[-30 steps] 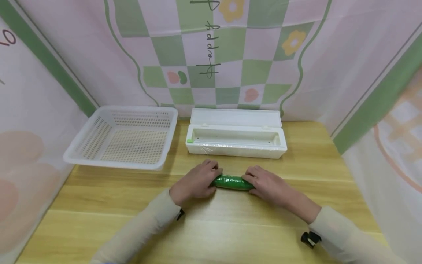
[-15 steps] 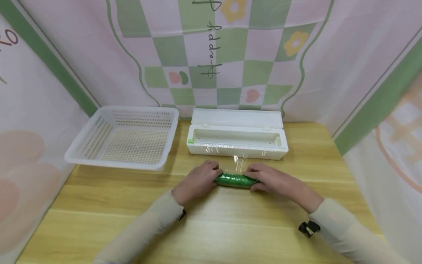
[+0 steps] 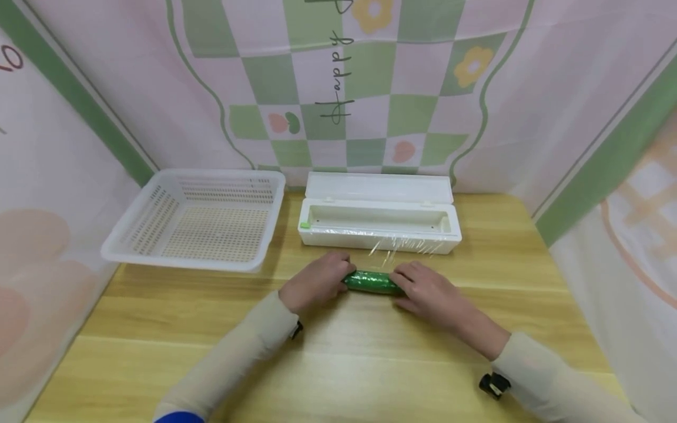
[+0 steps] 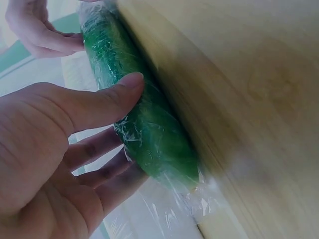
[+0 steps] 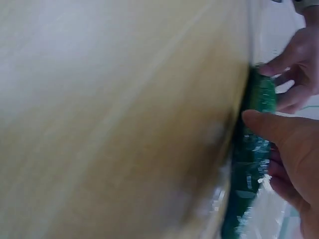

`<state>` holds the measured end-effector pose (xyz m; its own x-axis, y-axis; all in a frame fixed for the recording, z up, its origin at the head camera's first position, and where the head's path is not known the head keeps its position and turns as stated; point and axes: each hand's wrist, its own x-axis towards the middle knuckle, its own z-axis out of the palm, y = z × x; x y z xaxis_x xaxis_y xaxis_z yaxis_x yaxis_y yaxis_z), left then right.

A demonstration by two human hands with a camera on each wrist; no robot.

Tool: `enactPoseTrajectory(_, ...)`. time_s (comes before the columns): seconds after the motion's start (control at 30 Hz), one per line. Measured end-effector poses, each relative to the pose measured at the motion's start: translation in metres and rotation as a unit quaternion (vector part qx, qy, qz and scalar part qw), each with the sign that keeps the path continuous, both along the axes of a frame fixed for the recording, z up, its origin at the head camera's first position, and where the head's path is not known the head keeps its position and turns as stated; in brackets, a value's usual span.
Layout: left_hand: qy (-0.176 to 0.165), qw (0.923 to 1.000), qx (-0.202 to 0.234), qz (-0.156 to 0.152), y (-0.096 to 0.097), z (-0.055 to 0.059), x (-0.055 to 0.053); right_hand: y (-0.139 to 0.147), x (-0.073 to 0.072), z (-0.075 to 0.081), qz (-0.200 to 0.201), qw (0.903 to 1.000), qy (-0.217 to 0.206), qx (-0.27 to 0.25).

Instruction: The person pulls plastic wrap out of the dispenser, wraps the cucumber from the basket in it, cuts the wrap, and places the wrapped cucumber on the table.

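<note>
A green cucumber [image 3: 372,282], wrapped in clear cling film, lies crosswise in front of the white film dispenser box [image 3: 378,241]. My left hand [image 3: 317,282] holds its left end; in the left wrist view the thumb [image 4: 130,82] presses on one side while the other fingers curl behind. Near the right end my right hand [image 3: 428,294] grips it, thumb [image 5: 251,118] on the near side and fingers partly hidden behind. Between box and cucumber stretches a sheet of cling film [image 3: 388,249], showing as shiny creases. Loose film [image 4: 204,199] sticks out past one cucumber end.
The dispenser's lid [image 3: 378,188] stands open at the back, against the printed curtain [image 3: 365,70]. A green slider [image 3: 305,225] sits at the box's left end. To the left is a white perforated plastic basket [image 3: 248,265]. All stand on a wooden table [image 3: 338,376].
The cucumber, with both hands on it, has moved slightly away from me toward the box. The right hand has shifted its grip along it. Creases in the film show more now.
</note>
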<state>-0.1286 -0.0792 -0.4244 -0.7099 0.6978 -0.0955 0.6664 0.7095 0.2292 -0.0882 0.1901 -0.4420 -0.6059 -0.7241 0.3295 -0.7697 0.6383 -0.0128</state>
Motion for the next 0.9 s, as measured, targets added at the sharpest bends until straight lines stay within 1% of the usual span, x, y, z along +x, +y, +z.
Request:
enactPoseTrajectory(0.13, -0.004, 0.9999, -0.014, 0.001, 0.001, 0.0, -0.003, -0.001, -0.002, -0.007, 0.004, 0.9993, 0.037, 0.0)
enactPoseTrajectory(0.23, -0.002, 0.9999, -0.011, 0.006, -0.001, -0.001, -0.003, -0.002, -0.006, -0.007, 0.008, 0.999, 0.043, 0.013)
enactPoseTrajectory(0.37, 0.005, 0.9999, 0.006, 0.012, -0.005, -0.003, -0.003, -0.003, -0.01, -0.003, 0.004, 0.9991, 0.027, 0.032)
enactPoseTrajectory(0.53, 0.024, 0.9996, 0.012, 0.002, -0.008, -0.004, 0.0, -0.003, -0.014, 0.001, -0.002, 0.9987, -0.002, 0.051)
enactPoseTrajectory(0.63, 0.043, 0.9988, 0.022, -0.004, -0.008, -0.005, 0.002, -0.003, -0.015, 0.005, -0.008, 0.9983, -0.023, 0.053)
enactPoseTrajectory(0.8, 0.085, 0.9951, 0.044, -0.022, -0.002, -0.007, 0.004, -0.002, -0.018, 0.008, -0.013, 0.9974, -0.055, 0.045)
enactPoseTrajectory(0.9, 0.104, 0.9938, 0.035, -0.021, 0.002, -0.009, 0.005, -0.001, -0.02, 0.01, -0.012, 0.9966, -0.068, 0.045)
